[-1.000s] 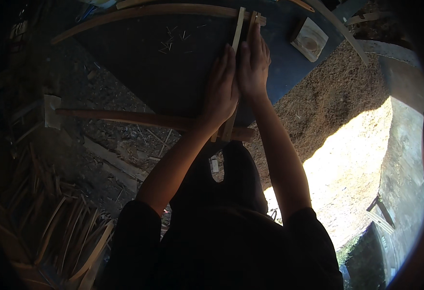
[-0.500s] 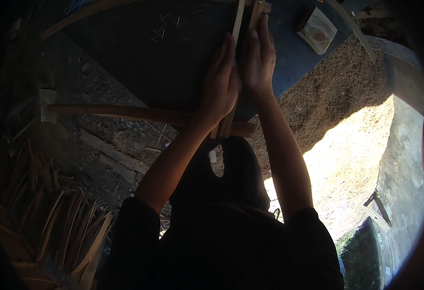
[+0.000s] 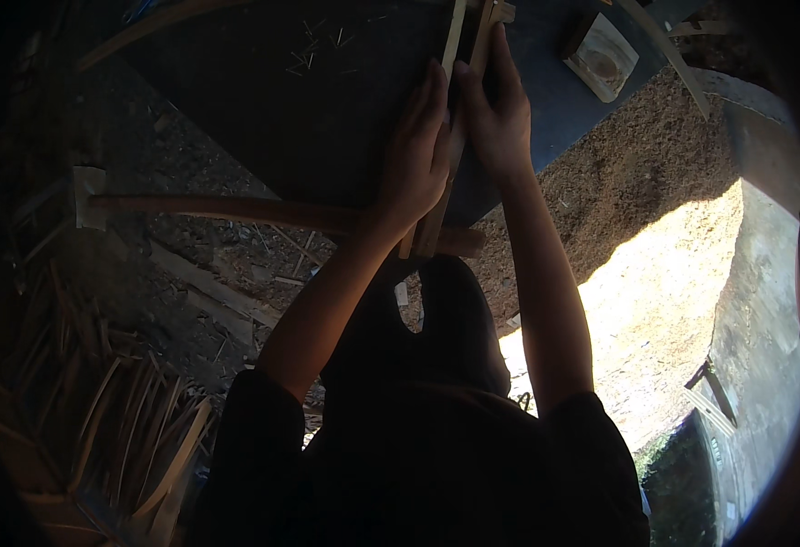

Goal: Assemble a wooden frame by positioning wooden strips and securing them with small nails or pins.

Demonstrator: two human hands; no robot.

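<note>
Two narrow wooden strips lie lengthwise over a dark tabletop (image 3: 272, 118), a paler strip (image 3: 456, 32) on the left and a browner strip (image 3: 480, 53) on the right. My left hand (image 3: 415, 150) is wrapped along the paler strip, fingers together on its left side and thumb on the right, hiding its middle. Beside the browner strip is my right hand (image 3: 502, 123), its forefinger stretched straight along the right side. The right thumb is spread away from that finger and rests at the strip's left edge. The strips' lower ends show near my knees.
A pale wooden block (image 3: 603, 59) sits at the table's right edge. A reddish-brown wooden bar (image 3: 236, 210) crosses below the table. Thin slivers (image 3: 307, 56) lie on the tabletop. Wood offcuts (image 3: 145, 438) are piled lower left; sawdust-like ground (image 3: 637, 173) spreads to the right.
My right hand has shifted slightly right, away from my left hand, and its thumb and forefinger have spread apart. More of the browner strip shows. My left hand has barely moved.
</note>
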